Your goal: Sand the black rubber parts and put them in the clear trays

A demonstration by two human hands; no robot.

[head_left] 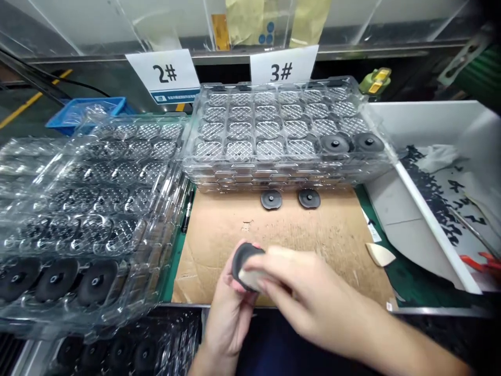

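Left hand [230, 318] clamped around the rim of a dark disc [243, 254], above the near part of the cardboard [215, 224]; right hand [313, 292] pinches a pale pad [249, 278] against its face. Advisable: firm rim support, light even pressure, pad held flat

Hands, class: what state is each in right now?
Left hand: closed, holding a black disc.
Right hand: closed, pinching a pale pad against the disc.

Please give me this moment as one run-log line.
left hand: holds dark round part | right hand: holds pale piece against it | cardboard: two similar parts near clear tray stack
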